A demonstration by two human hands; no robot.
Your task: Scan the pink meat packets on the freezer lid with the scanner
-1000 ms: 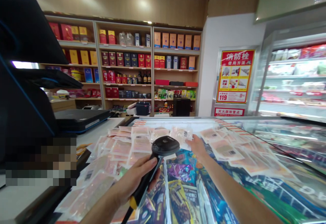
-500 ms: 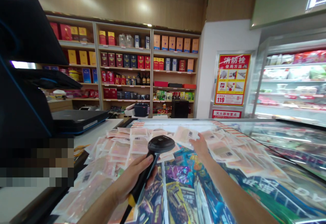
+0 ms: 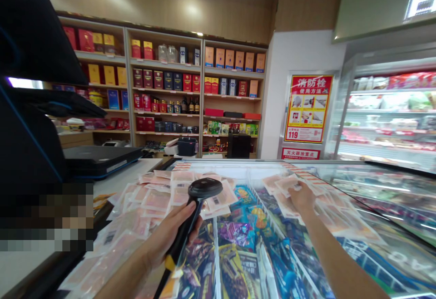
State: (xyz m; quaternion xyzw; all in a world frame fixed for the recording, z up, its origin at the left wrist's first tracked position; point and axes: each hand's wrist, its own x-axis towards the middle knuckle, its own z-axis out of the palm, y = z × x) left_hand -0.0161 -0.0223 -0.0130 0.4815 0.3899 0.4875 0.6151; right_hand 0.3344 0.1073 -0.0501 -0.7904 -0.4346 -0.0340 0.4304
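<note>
While the left hand [image 3: 173,232] wraps around a black scanner [image 3: 204,188] near the left pile [image 3: 150,200], the right hand [image 3: 302,198] pinches a flat packet [image 3: 285,183] by its edge, at the right pile [image 3: 339,219] on the glass top [image 3: 254,172].

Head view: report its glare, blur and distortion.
Head view: refrigerated display case washed out and soft, freezer's glass top streaked with reflections, wood-paneled wall showing bright glows. Same head view: barcode scanner fairly crisp, fire-hydrant poster leaning, likely from wide-angle distortion; pixelated patch hiding part of the lower left.
</note>
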